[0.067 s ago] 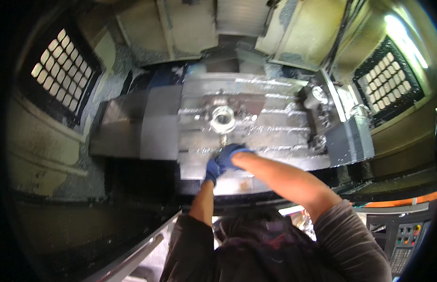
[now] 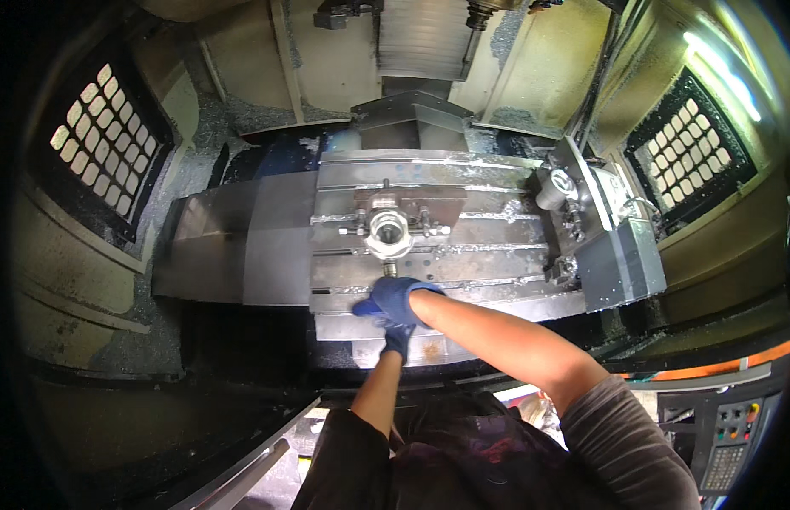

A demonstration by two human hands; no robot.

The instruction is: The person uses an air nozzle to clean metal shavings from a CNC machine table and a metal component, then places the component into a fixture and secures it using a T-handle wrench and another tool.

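Both my hands wear blue gloves and meet at the near edge of the slotted metal machine table (image 2: 497, 230). My right hand (image 2: 392, 299) lies over the near end of a short metal rod (image 2: 390, 269), its fingers curled toward the left; what they close around is hidden. Just below it, my left hand (image 2: 398, 337) is smeared by motion, and its fingers cannot be made out. Beyond the rod stands a shiny round metal ring part (image 2: 388, 234), set in a clamping fixture (image 2: 422, 223) with bolts on both sides.
On the table's right end sits a metal unit with a cylinder (image 2: 554, 189) and a grey box (image 2: 620, 265). Metal chips (image 2: 518, 206) litter the slots. Grey covers (image 2: 280, 238) adjoin the table at left. A control panel (image 2: 732, 442) stands at lower right.
The whole view has shifted and become sharper. Against the table, my left hand has moved right and nearer to me, under my right wrist. My right hand has shifted slightly left.
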